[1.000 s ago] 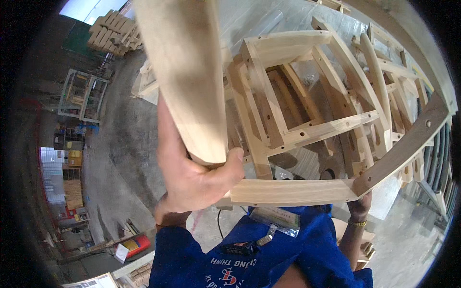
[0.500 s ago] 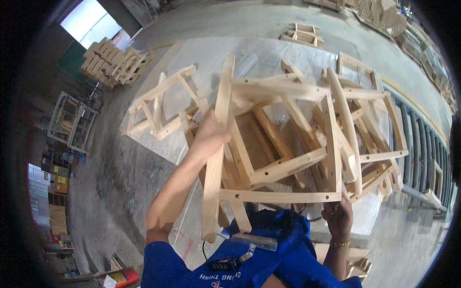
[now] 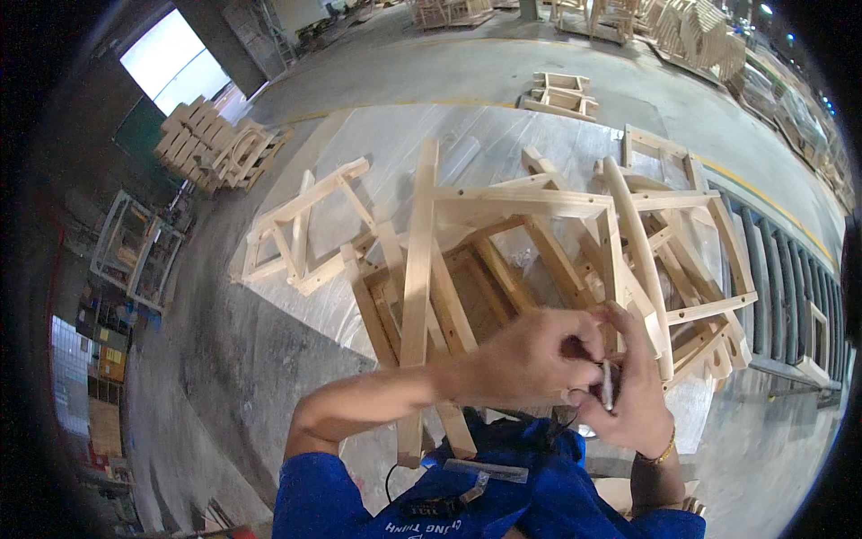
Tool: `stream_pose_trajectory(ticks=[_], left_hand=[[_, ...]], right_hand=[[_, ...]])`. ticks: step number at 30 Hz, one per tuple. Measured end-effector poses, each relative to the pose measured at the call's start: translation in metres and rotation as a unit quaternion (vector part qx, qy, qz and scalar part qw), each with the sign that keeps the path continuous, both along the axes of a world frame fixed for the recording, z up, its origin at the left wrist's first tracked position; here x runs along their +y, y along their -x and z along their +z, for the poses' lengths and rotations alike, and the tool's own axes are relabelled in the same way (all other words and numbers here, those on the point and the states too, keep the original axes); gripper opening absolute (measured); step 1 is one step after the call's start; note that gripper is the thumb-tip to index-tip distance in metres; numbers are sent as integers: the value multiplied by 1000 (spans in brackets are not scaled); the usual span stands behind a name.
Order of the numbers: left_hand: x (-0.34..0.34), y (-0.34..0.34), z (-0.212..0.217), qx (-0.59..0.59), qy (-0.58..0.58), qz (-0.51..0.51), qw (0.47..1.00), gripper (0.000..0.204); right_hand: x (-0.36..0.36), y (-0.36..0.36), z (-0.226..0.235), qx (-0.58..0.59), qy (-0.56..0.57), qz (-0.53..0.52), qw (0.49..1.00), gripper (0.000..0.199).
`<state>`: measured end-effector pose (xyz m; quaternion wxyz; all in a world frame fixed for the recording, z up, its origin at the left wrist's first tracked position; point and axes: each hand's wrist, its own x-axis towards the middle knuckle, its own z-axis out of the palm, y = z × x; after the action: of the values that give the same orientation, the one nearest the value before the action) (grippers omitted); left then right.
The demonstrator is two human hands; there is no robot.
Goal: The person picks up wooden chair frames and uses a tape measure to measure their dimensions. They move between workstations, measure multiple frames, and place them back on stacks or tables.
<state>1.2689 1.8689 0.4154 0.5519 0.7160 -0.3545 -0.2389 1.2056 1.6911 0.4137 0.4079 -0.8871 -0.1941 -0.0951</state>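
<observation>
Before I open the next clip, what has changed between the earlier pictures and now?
The wooden frame, first raised near the camera, has been lowered. The left hand let go of it and moved right to meet the right hand, now off its near corner; a small pale object shows between them. The frame at far left stayed put.

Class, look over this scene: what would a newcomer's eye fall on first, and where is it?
The jumble of pale wooden frames filling the middle draws the eye first. In front of it, right of centre, the left hand and right hand come together, a small pale thing showing between them. A bright opening glares at upper left.
</observation>
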Motion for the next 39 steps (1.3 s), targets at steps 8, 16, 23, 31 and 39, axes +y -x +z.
stream_pose_trajectory(ticks=[8, 16, 23, 31, 39], left_hand=[[141, -209, 1, -21, 150, 432, 889, 16], [123, -257, -55, -191, -20, 601, 776, 18], [126, -259, -56, -136, 48, 566, 812, 17], [132, -276, -67, -189, -125, 558, 798, 30], [165, -316, -65, -193, -133, 487, 842, 37]], right_hand=[[-72, 37, -36, 110, -68, -169, 977, 38], [-37, 28, -37, 130, -99, -201, 966, 37], [-26, 22, -43, 135, -106, -186, 967, 34], [-37, 43, -55, 140, -121, -200, 962, 35], [-68, 100, -73, 140, -110, -272, 946, 31]])
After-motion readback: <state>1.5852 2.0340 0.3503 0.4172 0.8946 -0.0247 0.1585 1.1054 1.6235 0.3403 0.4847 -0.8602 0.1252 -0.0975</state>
